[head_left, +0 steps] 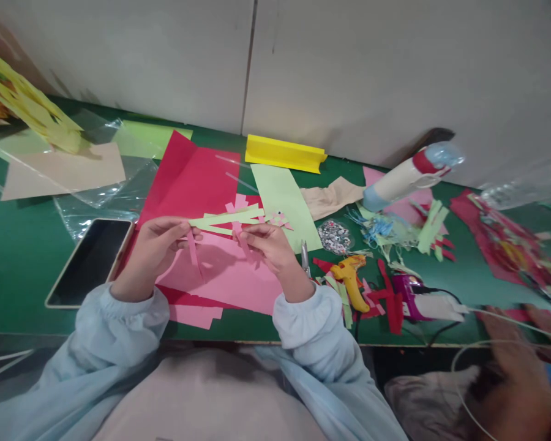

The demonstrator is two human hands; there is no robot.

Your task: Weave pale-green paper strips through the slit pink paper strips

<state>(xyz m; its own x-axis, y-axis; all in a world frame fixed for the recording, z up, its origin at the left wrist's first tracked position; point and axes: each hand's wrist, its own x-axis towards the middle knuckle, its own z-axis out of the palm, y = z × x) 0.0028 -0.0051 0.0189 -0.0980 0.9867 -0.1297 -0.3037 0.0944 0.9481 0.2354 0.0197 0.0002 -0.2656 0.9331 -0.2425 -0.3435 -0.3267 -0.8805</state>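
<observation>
My left hand (153, 248) and my right hand (270, 245) hold a bundle of light green paper strips (227, 220) between them, just above the table. Each hand pinches one part of the bundle. Thin pink strips (193, 248) hang down from it, and a small pink cut shape (280, 219) sits at its right end. Under the hands lie pink paper sheets (229, 275) on a red sheet (188, 177). Both sleeves are light blue.
A phone (89, 260) lies left on the green table (18, 257). Scissors (305, 257), a yellow glue gun (349, 278), a purple glue gun (411, 297), paper scraps, a bottle (408, 174) and a yellow folded card (284, 153) lie right. Another person's hand (518, 361) is at bottom right.
</observation>
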